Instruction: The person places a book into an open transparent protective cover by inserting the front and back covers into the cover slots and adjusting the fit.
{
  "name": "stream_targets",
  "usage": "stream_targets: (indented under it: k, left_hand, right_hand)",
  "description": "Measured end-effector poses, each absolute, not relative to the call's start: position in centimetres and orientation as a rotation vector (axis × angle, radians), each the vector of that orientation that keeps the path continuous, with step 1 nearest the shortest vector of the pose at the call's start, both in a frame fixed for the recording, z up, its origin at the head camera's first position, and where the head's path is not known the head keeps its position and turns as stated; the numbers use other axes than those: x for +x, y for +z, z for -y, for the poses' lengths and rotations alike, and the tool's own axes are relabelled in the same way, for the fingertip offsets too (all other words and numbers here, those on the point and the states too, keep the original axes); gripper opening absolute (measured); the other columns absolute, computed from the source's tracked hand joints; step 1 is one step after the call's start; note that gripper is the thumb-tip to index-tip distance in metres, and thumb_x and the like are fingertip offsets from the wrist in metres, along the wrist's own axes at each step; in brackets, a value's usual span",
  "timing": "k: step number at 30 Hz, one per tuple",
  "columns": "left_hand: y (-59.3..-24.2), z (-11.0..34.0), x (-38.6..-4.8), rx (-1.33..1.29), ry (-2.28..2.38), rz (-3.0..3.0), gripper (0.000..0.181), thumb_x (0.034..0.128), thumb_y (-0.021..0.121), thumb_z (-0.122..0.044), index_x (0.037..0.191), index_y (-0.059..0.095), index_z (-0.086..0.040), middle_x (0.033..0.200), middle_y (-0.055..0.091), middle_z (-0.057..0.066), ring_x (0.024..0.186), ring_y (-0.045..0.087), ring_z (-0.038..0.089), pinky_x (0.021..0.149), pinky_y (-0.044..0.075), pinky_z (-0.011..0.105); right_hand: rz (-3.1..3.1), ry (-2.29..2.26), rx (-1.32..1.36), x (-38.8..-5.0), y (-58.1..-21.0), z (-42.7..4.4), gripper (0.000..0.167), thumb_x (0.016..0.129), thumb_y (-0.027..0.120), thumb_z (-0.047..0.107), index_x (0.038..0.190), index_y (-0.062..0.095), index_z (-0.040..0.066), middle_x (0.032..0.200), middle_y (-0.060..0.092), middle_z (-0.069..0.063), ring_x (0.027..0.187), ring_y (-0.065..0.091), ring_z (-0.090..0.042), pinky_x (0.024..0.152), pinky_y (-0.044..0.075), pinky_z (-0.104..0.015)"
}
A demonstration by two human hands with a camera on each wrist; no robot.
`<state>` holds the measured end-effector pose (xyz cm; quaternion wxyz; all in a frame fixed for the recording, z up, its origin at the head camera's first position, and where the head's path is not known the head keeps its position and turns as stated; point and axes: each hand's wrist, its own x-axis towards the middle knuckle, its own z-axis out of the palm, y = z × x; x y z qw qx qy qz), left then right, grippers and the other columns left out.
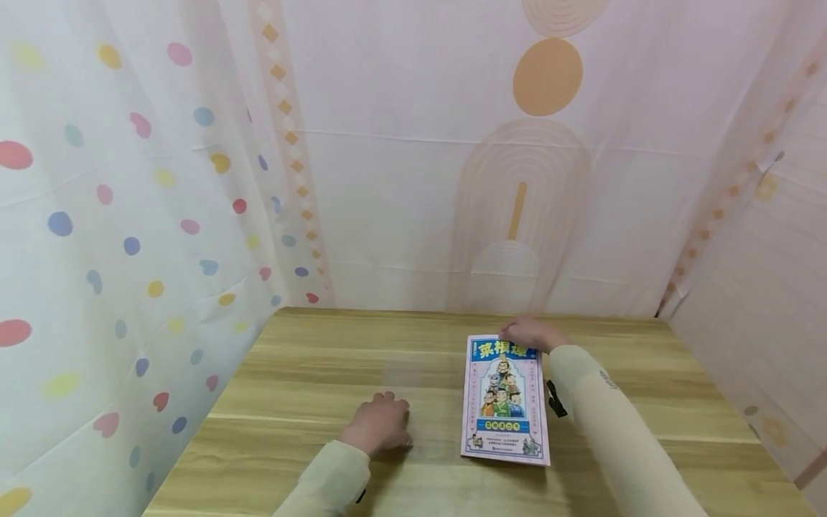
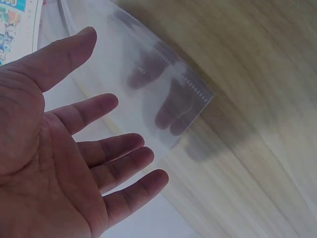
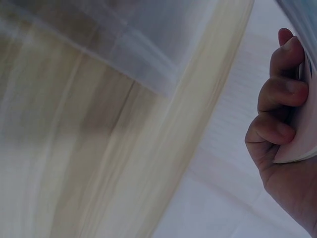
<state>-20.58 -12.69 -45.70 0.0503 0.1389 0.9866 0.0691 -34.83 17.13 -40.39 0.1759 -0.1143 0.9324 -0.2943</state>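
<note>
In the head view my right hand (image 1: 533,334) grips the top edge of an upright pink-and-blue book (image 1: 502,402) with cartoon figures on its cover. Curled fingers of that hand (image 3: 280,99) wrap round the book's edge (image 3: 304,124) in the right wrist view. To the book's left, my left hand (image 1: 377,424) is over the table, palm toward the book, fingers spread and holding nothing. A clear plastic sleeve or bag (image 2: 126,49) shows beyond my left hand (image 2: 59,158) in the left wrist view, and again in the right wrist view (image 3: 133,39).
A wood-grain table (image 1: 304,402) lies under both hands. Behind it hangs a pale curtain (image 1: 388,215) with arches and diamonds; a curtain with coloured dots (image 1: 155,237) hangs at the left. A small black item (image 1: 555,399) is beside my right forearm.
</note>
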Motion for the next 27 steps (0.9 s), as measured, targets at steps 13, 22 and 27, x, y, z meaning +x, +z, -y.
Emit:
stream_targets:
  k: [13,22,27]
  left_hand:
    - [-47.1,12.7,-20.8,0.456,0.173,-2.993,0.041,0.0718,0.086,-0.025,0.103,0.067,-0.006,0.09,0.056,0.009,0.086,0.055,0.029,0.07,0.051,0.046]
    - [-46.9,12.5,-20.4,0.463,0.179,-2.986,0.044,0.0702,0.088,-0.024,0.104,0.066,-0.006,0.092,0.057,0.01,0.088,0.057,0.03,0.07,0.052,0.046]
    - [-47.1,12.4,-20.5,0.451,0.154,-2.981,0.051,0.0711,0.089,-0.026,0.112,0.066,-0.006,0.097,0.058,0.011,0.092,0.057,0.031,0.071,0.053,0.046]
  right_hand:
    - [-2.562,-0.825,-0.339,-35.8,-40.5,-15.7,0.032,0.102,0.045,0.027,0.108,0.069,0.006,0.084,0.065,-0.008,0.073,0.063,-0.021,0.072,0.053,-0.034]
    - [-2.544,-0.851,-0.282,-36.2,-41.6,-14.8,0.03,0.102,0.045,0.029,0.1,0.066,0.008,0.082,0.065,-0.01,0.068,0.065,-0.022,0.063,0.055,-0.031]
    - [-2.592,-0.763,-0.34,-36.6,-41.9,-14.3,0.03,0.101,0.047,0.027,0.108,0.069,0.008,0.086,0.065,-0.008,0.076,0.063,-0.023,0.073,0.053,-0.037]
